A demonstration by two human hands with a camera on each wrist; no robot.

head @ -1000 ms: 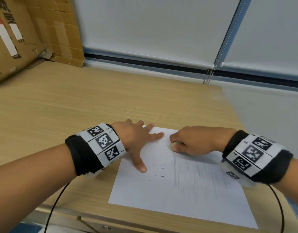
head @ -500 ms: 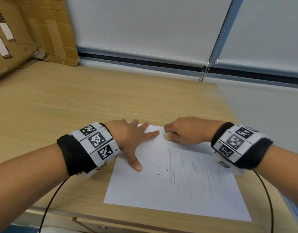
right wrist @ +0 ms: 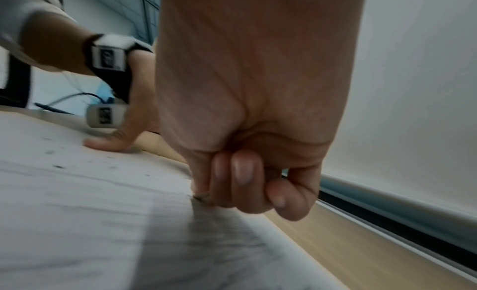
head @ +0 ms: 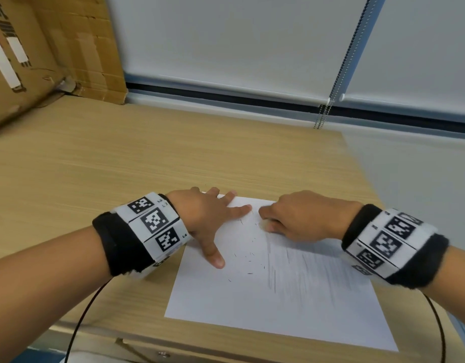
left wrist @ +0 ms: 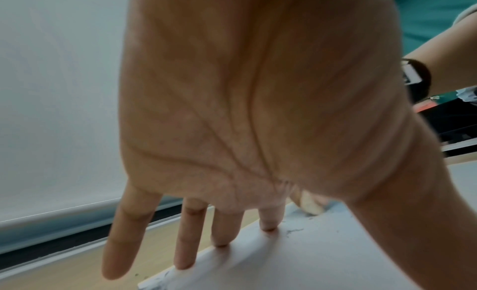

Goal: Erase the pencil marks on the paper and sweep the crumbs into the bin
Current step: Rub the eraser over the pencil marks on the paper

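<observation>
Head view: a white sheet of paper (head: 273, 297) lies flat at the near edge of a wooden tabletop (head: 121, 158), faint pencil marks (head: 304, 265) streaking its right half and dark crumbs (head: 248, 260) scattered mid-sheet. Left hand (head: 205, 218) presses its far left corner, grip wide, fingers straight and spread. Just beside it, right hand (head: 299, 218) is curled, pinching a small pale eraser (left wrist: 311, 204) against the paper's far edge. Behind stand cardboard boxes (head: 42, 48) and window blinds (head: 252, 43).
</observation>
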